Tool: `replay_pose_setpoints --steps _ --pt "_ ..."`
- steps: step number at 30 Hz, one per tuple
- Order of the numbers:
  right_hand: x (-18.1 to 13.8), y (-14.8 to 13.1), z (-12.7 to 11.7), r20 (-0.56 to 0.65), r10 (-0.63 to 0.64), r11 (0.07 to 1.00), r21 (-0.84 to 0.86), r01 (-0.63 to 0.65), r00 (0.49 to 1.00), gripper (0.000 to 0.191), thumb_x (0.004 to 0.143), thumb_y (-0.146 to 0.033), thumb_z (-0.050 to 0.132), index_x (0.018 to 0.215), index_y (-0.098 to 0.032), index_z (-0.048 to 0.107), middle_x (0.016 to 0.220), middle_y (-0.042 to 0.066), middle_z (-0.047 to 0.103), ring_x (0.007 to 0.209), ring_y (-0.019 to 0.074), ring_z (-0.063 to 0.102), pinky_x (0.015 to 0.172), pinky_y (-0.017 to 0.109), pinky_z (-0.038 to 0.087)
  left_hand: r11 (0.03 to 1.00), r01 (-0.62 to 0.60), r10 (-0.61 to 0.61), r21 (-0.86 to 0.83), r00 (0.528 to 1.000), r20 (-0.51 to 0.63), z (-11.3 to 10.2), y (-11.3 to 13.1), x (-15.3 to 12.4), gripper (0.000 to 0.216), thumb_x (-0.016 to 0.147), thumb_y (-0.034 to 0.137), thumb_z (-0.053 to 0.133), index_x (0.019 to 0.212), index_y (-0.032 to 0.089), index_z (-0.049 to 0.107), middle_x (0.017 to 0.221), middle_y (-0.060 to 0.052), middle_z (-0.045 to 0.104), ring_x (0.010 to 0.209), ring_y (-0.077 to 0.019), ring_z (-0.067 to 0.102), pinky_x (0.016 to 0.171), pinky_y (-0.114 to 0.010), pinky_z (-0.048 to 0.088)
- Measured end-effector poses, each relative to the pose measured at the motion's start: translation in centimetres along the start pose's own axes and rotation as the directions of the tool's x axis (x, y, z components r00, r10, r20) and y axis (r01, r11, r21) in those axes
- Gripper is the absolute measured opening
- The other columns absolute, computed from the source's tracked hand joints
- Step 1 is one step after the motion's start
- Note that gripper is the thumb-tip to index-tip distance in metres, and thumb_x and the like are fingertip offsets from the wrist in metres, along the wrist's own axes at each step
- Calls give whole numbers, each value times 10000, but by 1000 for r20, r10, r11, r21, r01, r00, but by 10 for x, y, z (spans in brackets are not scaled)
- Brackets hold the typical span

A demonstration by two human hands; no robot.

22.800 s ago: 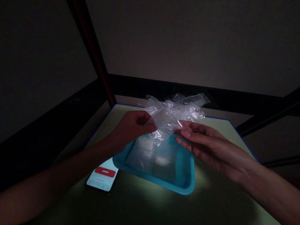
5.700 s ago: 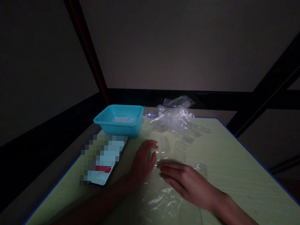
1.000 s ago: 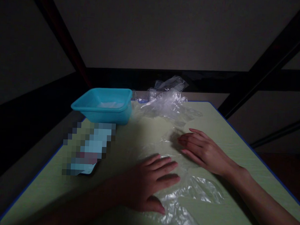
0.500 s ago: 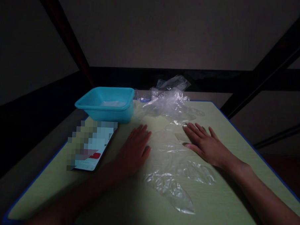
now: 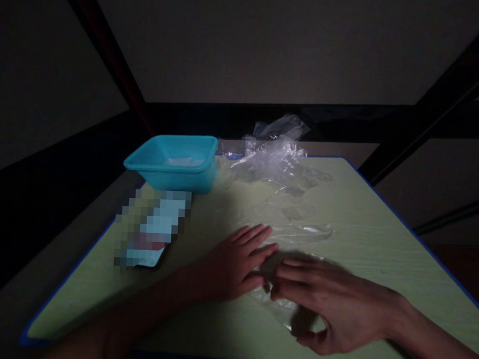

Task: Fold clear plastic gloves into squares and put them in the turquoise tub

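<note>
Brought nearer the left hand (image 5: pixel 233 266), the right hand (image 5: pixel 337 305) is held fingers curled, thumb apart; the left's fingers are spread over clear plastic film (image 5: pixel 296 234), laid on the table (image 5: pixel 383 249).

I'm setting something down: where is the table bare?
The table is bare right of the spread plastic, beyond the right hand, and in front between the forearms. Crowded: around the left hand, blue tub, phone and crumpled plastic.
</note>
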State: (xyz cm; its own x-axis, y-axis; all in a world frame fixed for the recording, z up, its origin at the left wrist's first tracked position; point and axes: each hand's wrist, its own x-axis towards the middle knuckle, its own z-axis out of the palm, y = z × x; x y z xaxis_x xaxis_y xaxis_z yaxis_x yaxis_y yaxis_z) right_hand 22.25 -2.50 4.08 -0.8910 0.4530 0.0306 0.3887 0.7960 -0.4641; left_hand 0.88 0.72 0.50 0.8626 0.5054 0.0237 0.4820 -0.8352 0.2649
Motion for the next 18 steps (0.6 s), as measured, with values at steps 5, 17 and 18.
replay_pose_setpoints --steps 5,17,18 --pt "-3 -4 0 -2 14 999 -45 -14 1000 408 627 -121 565 1035 -130 568 1082 119 608 1023 238 542 906 368 456 1000 8 -8 7 1000 2 0 0 1 564 871 362 485 1366 127 350 1489 -179 199 1383 -300 146 1088 -481 226" --pt "1 5 1 -96 -29 1000 -14 28 995 230 750 -53 454 919 -178 547 825 58 611 771 167 560 680 293 492 999 -12 11 -46 1000 -25 3 -2 -1 556 874 354 480 1365 132 341 1491 -164 210 1388 -283 133 1102 -481 196" --pt "1 6 1 -117 -6 999 35 10 993 187 788 -67 447 889 -187 549 786 39 600 720 149 553 636 276 484 998 -10 6 -69 999 -52 3 -2 0 524 878 332 472 1348 128 363 1484 -163 233 1386 -276 152 1103 -481 193"
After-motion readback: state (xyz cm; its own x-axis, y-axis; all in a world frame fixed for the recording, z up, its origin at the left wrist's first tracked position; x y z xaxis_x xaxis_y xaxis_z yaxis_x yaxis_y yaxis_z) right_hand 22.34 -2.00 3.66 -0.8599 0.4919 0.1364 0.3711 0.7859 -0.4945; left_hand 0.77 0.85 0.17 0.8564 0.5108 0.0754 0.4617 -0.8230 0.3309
